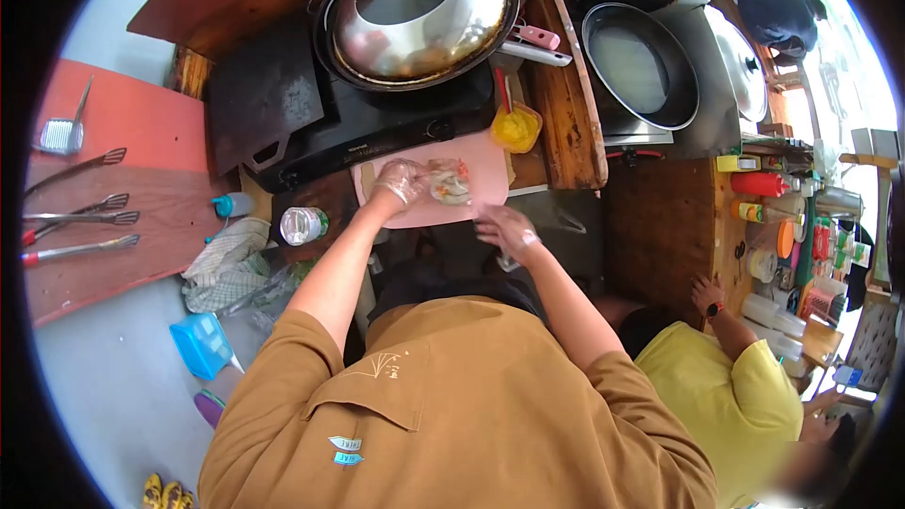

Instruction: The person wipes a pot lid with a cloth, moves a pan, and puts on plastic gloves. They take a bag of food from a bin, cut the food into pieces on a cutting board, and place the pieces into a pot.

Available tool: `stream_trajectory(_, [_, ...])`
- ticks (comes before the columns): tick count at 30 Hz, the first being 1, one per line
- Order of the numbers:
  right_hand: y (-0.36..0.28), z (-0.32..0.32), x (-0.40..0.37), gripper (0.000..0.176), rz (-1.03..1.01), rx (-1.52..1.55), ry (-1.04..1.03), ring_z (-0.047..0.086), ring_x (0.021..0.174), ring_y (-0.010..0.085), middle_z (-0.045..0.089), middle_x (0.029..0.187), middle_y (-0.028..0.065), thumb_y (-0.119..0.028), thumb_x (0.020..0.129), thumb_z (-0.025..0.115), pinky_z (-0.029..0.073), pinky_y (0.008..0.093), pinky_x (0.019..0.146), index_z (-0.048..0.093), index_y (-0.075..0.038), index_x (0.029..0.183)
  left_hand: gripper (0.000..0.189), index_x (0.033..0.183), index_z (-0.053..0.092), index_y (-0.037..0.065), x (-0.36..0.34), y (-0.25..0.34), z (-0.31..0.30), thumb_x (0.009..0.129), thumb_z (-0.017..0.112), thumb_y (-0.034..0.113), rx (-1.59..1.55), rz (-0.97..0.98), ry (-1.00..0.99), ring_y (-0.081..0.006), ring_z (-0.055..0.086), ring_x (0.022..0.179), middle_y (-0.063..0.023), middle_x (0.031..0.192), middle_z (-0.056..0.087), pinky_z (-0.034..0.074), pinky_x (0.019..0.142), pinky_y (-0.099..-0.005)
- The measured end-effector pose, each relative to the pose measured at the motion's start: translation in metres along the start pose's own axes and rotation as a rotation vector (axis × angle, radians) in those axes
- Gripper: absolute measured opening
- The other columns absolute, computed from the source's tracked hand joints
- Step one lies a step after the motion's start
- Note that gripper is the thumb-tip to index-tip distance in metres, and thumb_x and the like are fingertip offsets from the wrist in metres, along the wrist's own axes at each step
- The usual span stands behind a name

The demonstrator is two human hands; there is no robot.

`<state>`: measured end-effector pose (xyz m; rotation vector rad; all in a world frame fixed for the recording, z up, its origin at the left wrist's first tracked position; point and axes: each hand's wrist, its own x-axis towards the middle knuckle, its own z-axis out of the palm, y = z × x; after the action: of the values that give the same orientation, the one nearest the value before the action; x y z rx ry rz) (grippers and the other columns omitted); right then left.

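Note:
My left hand (402,183), in a clear plastic glove, is closed on the left end of a pale flat piece of food with orange and green bits (451,183). The food is over a pink cutting board (424,213). My right hand (507,231) is just off the board's lower right corner, its fingers stretched toward the food and apart from it. At the board's upper right stands a tub of yellow spread (517,128) with a red-handled tool in it.
A lidded pan (424,14) sits on the black stove (396,123) beyond the board. A dark pan (641,66) is right of a wooden partition (566,66). A jar (304,225) stands left. A person in yellow (702,386) is close at the right.

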<state>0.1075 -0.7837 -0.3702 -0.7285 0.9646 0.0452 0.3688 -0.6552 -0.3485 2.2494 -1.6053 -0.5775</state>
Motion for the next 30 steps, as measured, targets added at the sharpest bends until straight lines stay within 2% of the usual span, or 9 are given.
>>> stream_trajectory(2, [-0.004,0.03,0.029,0.049,0.069,0.089,0.06,0.062,0.097,0.0251,0.061,0.11,0.0152,-0.036,0.095,0.064,0.056,0.039,0.082,0.053,0.002,0.123,0.026,0.099,0.073,0.001,-0.001,0.012,-0.002,0.085,0.067,0.023,-0.423,-0.253,-0.089,-0.0302,0.067,0.096,-0.0172,0.097,0.072,0.05,0.089,-0.0357])
stream_trajectory(5, [0.004,0.052,0.055,0.053,0.074,0.213,0.158,0.061,0.101,0.031,0.059,0.106,0.019,-0.043,0.094,0.061,0.054,0.0468,0.086,0.051,0.0,0.124,0.026,0.1,0.073,0.001,-0.005,-0.002,0.013,0.087,0.066,0.022,-0.55,-0.133,-0.022,-0.0254,0.068,0.094,-0.0159,0.095,0.073,0.05,0.089,-0.0316])
stream_trajectory(10, [-0.002,0.054,0.082,0.043,0.046,-0.193,0.424,0.064,0.078,0.0259,0.063,0.085,0.0139,-0.035,0.092,0.065,0.057,0.042,0.066,0.057,-0.007,0.123,0.021,0.105,0.074,0.007,-0.003,-0.026,0.03,0.09,0.063,0.014,-1.07,-0.265,0.024,-0.0163,0.066,0.095,-0.0116,0.101,0.074,0.05,0.088,-0.0302])
stream_trajectory(13, [0.0,0.053,0.094,0.048,-0.069,-0.634,0.57,0.064,0.064,0.0211,0.065,0.077,0.0093,-0.032,0.088,0.07,0.057,0.0363,0.055,0.057,-0.003,0.125,0.021,0.107,0.074,0.007,0.01,-0.034,0.046,0.091,0.061,0.012,-0.685,-0.156,0.147,-0.016,0.067,0.094,-0.0121,0.102,0.073,0.051,0.087,-0.0307])
stream_trajectory(18, [-0.012,0.074,0.074,0.049,-0.071,-0.402,0.539,0.072,0.077,0.0255,0.071,0.091,0.0176,-0.033,0.082,0.07,0.058,0.0346,0.065,0.063,0.0,0.117,0.026,0.105,0.074,0.01,0.025,-0.004,0.018,0.089,0.065,0.028,-0.361,-0.357,-0.099,-0.0289,0.068,0.095,-0.0149,0.106,0.072,0.053,0.086,-0.0375])
stream_trajectory(22, [-0.001,0.053,0.086,0.052,-0.06,-0.211,0.462,0.07,0.086,0.0255,0.071,0.103,0.0139,-0.029,0.08,0.073,0.058,0.0356,0.073,0.06,-0.008,0.126,0.034,0.113,0.071,0.01,0.028,0.002,0.012,0.088,0.065,0.032,-0.063,-0.157,-0.084,-0.0337,0.066,0.099,-0.0159,0.108,0.07,0.052,0.087,-0.041])
stream_trajectory(24, [0.043,-0.004,0.141,0.06,-0.57,-1.375,0.18,0.067,0.099,0.025,0.068,0.115,0.0087,-0.027,0.076,0.077,0.055,0.0371,0.084,0.056,-0.017,0.132,0.042,0.123,0.063,0.008,0.025,0.019,-0.01,0.088,0.062,0.029,0.175,-0.052,-0.212,-0.0346,0.065,0.105,-0.017,0.114,0.068,0.051,0.09,-0.0422])
stream_trajectory(28, [0.043,0.003,0.15,0.059,-0.377,-1.253,0.233,0.063,0.109,0.0251,0.067,0.117,0.0046,-0.026,0.076,0.076,0.051,0.0386,0.092,0.056,-0.024,0.131,0.044,0.128,0.059,0.009,0.024,0.012,0.02,0.088,0.06,0.025,0.191,-0.105,-0.178,-0.0333,0.064,0.106,-0.0161,0.119,0.066,0.051,0.09,-0.0421])
stream_trajectory(30, [0.042,0.009,0.147,0.05,-0.329,-0.867,0.203,0.066,0.103,0.0225,0.067,0.117,0.0061,-0.021,0.083,0.071,0.055,0.0362,0.085,0.056,-0.014,0.131,0.042,0.131,0.058,0.013,0.023,0.006,0.028,0.09,0.058,0.02,-0.071,-0.078,-0.098,-0.0338,0.064,0.104,-0.0166,0.119,0.066,0.051,0.089,-0.0437])
